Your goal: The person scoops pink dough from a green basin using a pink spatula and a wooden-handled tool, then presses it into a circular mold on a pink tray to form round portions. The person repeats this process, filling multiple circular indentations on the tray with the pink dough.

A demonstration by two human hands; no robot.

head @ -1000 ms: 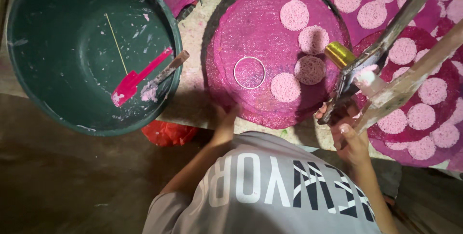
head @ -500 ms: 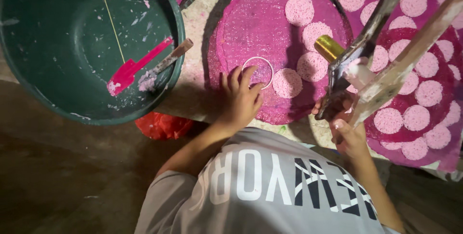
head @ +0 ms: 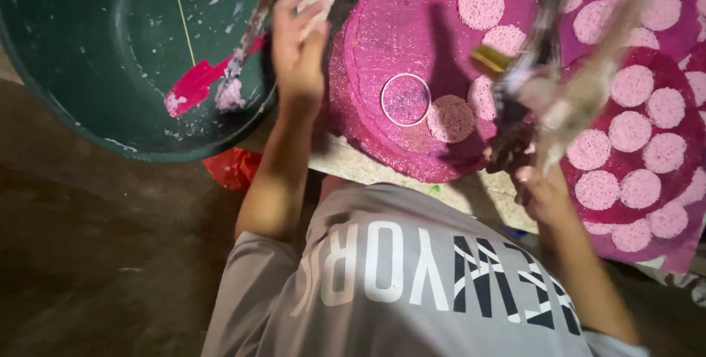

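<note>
The person wears a grey short-sleeved T-shirt with large white block lettering, arms bare.

Matt plastic tub [head: 88, 55]; thin metal ring [head: 405, 99]; rough pink tray [head: 412, 41].

Left hand [head: 298, 41] raised, fingers loose — right hand [head: 540, 191] fisted.

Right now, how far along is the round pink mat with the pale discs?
Done: four pale discs sit along the right side of the round pink mat. In hand: the left hand is by the green tub; the right hand holds blurred tools. A ring lies on the mat. Left: the mat's left half is bare.
</note>
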